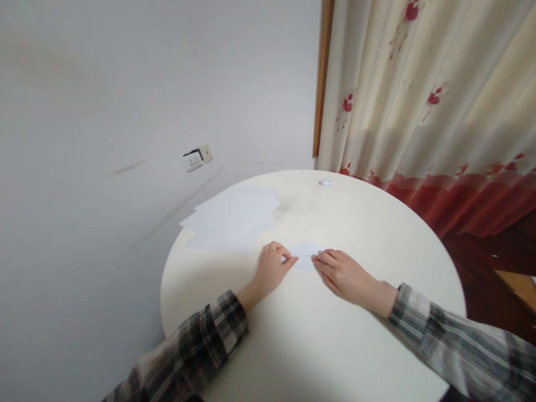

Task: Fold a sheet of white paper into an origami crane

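A small folded piece of white paper (305, 251) lies on the round white table (335, 329). My left hand (272, 268) rests at its left edge, fingers curled and pinching the paper. At the paper's right edge my right hand (341, 273) presses down on it with fingers held together and nearly flat. Both sleeves are plaid.
A loose stack of white sheets (232, 220) lies at the table's back left, overhanging the rim. A small crumpled paper ball (325, 182) sits at the far edge. A grey wall with a socket (192, 161) is on the left, and a flowered curtain (427, 95) hangs to the right.
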`<action>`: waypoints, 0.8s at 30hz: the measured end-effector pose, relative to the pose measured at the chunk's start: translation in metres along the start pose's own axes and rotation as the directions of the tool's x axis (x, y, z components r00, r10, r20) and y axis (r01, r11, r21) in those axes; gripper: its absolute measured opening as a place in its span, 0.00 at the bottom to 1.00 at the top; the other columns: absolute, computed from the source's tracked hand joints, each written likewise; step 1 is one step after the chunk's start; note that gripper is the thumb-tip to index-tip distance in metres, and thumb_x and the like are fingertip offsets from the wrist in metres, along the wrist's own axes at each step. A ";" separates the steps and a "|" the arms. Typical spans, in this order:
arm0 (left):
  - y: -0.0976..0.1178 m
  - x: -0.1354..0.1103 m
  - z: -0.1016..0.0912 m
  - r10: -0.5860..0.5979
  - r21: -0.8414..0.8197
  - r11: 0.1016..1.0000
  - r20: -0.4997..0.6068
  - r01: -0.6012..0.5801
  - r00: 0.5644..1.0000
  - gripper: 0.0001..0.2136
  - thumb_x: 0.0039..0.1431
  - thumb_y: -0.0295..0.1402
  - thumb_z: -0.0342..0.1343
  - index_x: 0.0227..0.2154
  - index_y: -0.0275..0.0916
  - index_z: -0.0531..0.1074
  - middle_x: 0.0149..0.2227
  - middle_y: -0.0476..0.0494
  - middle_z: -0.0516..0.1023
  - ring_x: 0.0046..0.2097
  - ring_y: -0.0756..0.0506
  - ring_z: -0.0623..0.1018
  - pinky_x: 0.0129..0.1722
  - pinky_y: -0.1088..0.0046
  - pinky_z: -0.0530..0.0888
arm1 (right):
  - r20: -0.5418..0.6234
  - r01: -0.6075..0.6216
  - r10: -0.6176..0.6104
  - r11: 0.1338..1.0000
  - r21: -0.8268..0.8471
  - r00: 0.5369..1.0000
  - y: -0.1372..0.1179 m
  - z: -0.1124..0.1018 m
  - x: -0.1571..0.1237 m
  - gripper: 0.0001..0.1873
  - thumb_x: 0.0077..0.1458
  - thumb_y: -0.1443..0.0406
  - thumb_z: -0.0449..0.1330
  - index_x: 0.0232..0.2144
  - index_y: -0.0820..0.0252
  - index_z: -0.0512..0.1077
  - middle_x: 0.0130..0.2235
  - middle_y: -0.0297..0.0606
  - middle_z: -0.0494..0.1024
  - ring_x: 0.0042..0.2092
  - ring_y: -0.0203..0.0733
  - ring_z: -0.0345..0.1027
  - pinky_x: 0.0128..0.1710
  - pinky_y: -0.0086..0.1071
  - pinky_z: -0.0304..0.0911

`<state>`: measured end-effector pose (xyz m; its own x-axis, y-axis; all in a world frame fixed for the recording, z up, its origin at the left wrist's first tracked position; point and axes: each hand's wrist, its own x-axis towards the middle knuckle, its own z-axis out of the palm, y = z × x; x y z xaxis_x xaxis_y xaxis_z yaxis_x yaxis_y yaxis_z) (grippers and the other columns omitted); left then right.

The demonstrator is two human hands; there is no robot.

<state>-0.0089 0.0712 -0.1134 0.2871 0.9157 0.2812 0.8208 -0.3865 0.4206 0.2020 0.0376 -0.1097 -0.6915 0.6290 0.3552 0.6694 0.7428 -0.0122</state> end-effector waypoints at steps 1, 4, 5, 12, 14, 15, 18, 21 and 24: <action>0.001 0.001 0.001 -0.022 0.018 1.000 0.002 0.022 1.000 0.07 0.52 0.35 0.58 0.24 0.37 0.72 0.33 0.44 0.70 0.40 0.44 0.69 0.44 0.66 0.65 | 0.001 0.001 -0.001 1.000 -0.003 1.000 0.000 0.000 0.000 0.16 0.57 0.70 0.48 0.46 0.64 0.67 0.44 0.47 0.71 0.46 0.47 0.62 0.43 0.42 0.63; 0.003 0.002 -0.001 -0.055 0.064 0.996 0.019 0.054 0.998 0.08 0.50 0.37 0.59 0.24 0.39 0.73 0.34 0.44 0.70 0.41 0.44 0.69 0.43 0.66 0.64 | 0.009 0.001 -0.001 1.000 -0.014 1.000 0.001 0.001 -0.001 0.16 0.57 0.70 0.49 0.47 0.64 0.67 0.45 0.47 0.71 0.46 0.48 0.61 0.43 0.43 0.63; 0.004 0.002 -0.002 -0.062 0.076 0.995 0.033 0.059 0.998 0.08 0.50 0.38 0.59 0.24 0.39 0.73 0.34 0.44 0.71 0.41 0.43 0.69 0.43 0.66 0.64 | 0.011 0.001 0.000 1.000 -0.017 1.000 0.001 0.001 -0.001 0.16 0.56 0.70 0.49 0.47 0.64 0.66 0.45 0.47 0.71 0.46 0.48 0.61 0.43 0.43 0.63; -0.003 0.005 -0.009 -0.087 0.113 0.991 0.109 0.075 0.990 0.11 0.48 0.42 0.60 0.22 0.39 0.72 0.35 0.45 0.71 0.43 0.42 0.69 0.43 0.65 0.62 | 0.026 -0.009 0.009 1.000 -0.014 1.000 0.000 0.001 0.000 0.16 0.57 0.70 0.48 0.47 0.65 0.66 0.45 0.47 0.70 0.46 0.48 0.61 0.44 0.43 0.62; -0.007 0.006 -0.009 -0.096 0.116 0.990 0.103 0.084 0.990 0.11 0.47 0.42 0.60 0.24 0.39 0.71 0.35 0.45 0.70 0.43 0.42 0.68 0.43 0.66 0.63 | 0.021 -0.016 0.016 1.000 0.007 1.000 0.000 0.000 0.000 0.16 0.58 0.69 0.48 0.47 0.64 0.66 0.46 0.47 0.70 0.47 0.48 0.61 0.44 0.43 0.62; -0.009 0.006 -0.009 -0.103 0.116 0.989 0.097 0.092 0.990 0.12 0.47 0.43 0.61 0.25 0.39 0.70 0.36 0.45 0.70 0.43 0.42 0.68 0.43 0.66 0.63 | 0.020 -0.014 0.014 1.000 0.021 1.000 0.001 -0.001 0.000 0.16 0.58 0.68 0.48 0.48 0.64 0.66 0.46 0.47 0.70 0.47 0.48 0.61 0.44 0.43 0.62; -0.015 0.006 -0.009 -0.125 0.107 0.988 0.085 0.116 0.988 0.14 0.45 0.43 0.62 0.28 0.39 0.68 0.36 0.46 0.69 0.43 0.42 0.68 0.42 0.67 0.63 | 0.031 0.024 -0.027 0.997 0.073 0.999 0.005 -0.003 -0.004 0.18 0.59 0.62 0.48 0.50 0.63 0.64 0.49 0.47 0.69 0.49 0.48 0.60 0.46 0.44 0.61; -0.022 0.006 -0.007 -0.129 0.095 0.988 0.067 0.122 0.989 0.15 0.44 0.43 0.62 0.28 0.39 0.66 0.36 0.46 0.68 0.43 0.43 0.68 0.42 0.67 0.63 | 0.053 0.054 -0.060 0.993 0.103 0.997 0.012 -0.003 -0.010 0.21 0.60 0.60 0.48 0.53 0.63 0.62 0.51 0.46 0.67 0.52 0.47 0.59 0.49 0.43 0.60; -0.027 0.007 -0.005 -0.093 0.093 0.992 0.031 0.090 0.995 0.15 0.43 0.41 0.63 0.27 0.39 0.66 0.37 0.46 0.68 0.42 0.42 0.68 0.42 0.66 0.64 | 0.055 0.029 -0.034 0.995 0.096 0.998 0.016 -0.003 -0.015 0.21 0.60 0.60 0.47 0.53 0.63 0.62 0.52 0.46 0.67 0.53 0.47 0.58 0.50 0.44 0.59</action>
<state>-0.0318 0.0873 -0.1182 0.2244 0.9507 0.2142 0.8856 -0.2907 0.3623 0.2234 0.0393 -0.1122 -0.7277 0.6149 0.3039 0.6202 0.7791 -0.0913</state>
